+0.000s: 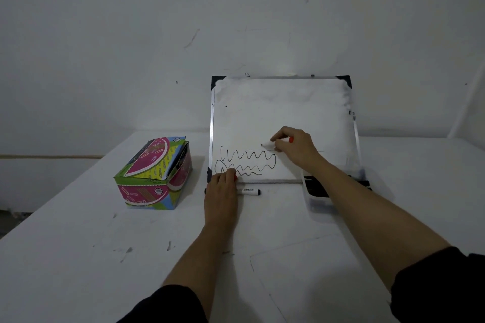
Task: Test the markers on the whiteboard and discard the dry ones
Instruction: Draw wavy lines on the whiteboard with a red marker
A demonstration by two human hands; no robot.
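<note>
A small whiteboard (283, 113) leans against the wall on the white table, with black wavy scribbles in its lower left. My right hand (295, 148) is shut on a white marker (267, 145), its tip pointing left against the board just above the scribbles. My left hand (221, 189) rests at the board's lower left corner, fingers curled over something red; what it is stays hidden. A black-capped white marker (248, 190) lies on the table just below the board, partly under my left hand.
A colourful cardboard box (154, 176) with its lid open stands left of the board. A clear plastic container (319, 195) holding dark markers sits at the board's lower right, partly behind my right forearm. The white table (78, 244) stretches toward me.
</note>
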